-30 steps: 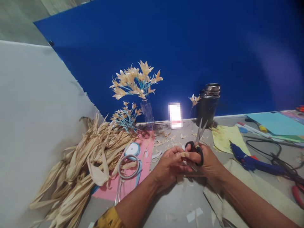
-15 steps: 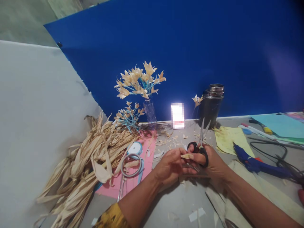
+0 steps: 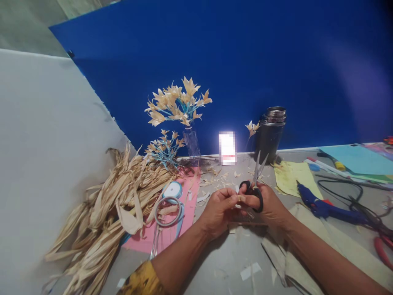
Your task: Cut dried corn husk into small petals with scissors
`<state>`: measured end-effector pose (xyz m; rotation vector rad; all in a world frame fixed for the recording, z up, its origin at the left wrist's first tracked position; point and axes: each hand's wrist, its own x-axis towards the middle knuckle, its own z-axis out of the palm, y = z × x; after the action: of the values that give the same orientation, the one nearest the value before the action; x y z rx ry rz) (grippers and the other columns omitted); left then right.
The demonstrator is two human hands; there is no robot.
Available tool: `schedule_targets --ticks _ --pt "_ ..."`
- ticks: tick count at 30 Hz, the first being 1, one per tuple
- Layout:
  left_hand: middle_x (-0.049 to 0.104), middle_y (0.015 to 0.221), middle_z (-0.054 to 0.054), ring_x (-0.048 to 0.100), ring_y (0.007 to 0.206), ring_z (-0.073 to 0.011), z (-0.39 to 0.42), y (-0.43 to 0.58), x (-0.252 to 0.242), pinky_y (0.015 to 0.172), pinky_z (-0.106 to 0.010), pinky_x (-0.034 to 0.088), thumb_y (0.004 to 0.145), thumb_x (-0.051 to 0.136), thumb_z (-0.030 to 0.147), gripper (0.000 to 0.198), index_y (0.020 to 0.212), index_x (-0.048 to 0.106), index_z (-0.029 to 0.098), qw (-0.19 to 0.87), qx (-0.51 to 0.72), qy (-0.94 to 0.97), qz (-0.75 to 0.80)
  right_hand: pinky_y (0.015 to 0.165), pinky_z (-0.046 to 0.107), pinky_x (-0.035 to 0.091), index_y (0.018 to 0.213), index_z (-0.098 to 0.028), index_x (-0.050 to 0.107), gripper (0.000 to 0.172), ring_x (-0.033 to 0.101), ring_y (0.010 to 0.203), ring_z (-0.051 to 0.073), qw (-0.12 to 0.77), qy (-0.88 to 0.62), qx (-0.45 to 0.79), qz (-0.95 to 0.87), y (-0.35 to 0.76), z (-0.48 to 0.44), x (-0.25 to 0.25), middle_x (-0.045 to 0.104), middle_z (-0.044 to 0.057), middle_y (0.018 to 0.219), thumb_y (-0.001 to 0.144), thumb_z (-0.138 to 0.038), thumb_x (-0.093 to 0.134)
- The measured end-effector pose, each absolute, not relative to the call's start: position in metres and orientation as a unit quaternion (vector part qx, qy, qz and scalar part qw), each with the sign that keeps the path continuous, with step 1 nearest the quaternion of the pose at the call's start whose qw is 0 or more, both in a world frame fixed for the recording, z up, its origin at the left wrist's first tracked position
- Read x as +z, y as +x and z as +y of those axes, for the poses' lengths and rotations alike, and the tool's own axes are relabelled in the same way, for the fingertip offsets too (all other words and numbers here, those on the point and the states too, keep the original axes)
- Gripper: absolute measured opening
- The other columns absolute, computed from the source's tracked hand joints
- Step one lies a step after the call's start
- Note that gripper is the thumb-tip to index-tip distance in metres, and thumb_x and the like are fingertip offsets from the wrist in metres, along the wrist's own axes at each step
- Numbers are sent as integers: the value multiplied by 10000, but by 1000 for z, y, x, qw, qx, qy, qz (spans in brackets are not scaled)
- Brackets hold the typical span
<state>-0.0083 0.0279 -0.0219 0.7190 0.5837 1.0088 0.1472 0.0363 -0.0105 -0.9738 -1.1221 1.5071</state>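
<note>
Your left forearm (image 3: pixel 181 250) slants in from the near left, your right forearm (image 3: pixel 327 252) from the near right. Wrists apart, your left hand (image 3: pixel 218 211) pinches, thumb against fingers; your right hand (image 3: pixel 272 207) curls close beside it.

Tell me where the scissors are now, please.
The scissors are in the right hand, right of centre in the head view, in front of the dark flask.

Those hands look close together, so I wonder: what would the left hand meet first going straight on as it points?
The left hand would likely meet the right hand, holding black-handled metal scissors; the exact gap is unclear.
</note>
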Motion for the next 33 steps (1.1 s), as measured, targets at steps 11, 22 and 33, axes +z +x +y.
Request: schedule_targets --ticks 11,22,33 --pt "633 697 -11 597 598 -109 29 -8 -25 655 -261 507 600 916 300 353 702 627 123 762 449 348 312 530 251 451 816 -183 632 367 577 556 139 462 -403 651 -448 150 32 -7 629 -27 650 563 -281 879" --pt "616 681 -9 563 591 -85 32 -10 -23 619 -216 473 641 901 312 357 712 606 124 767 469 304 314 497 234 408 776 -178 649 383 509 518 113 485 -418 622 -451 150 37 -6 595 -34 589 542 -334 909" --pt "555 659 15 511 592 -86 29 -9 -18 688 -289 521 688 873 347 336 729 622 128 791 461 301 267 498 246 355 764 -192 637 281 418 506 95 497 -319 694 -412 160 39 -8 533 -46 612 639 -345 837"
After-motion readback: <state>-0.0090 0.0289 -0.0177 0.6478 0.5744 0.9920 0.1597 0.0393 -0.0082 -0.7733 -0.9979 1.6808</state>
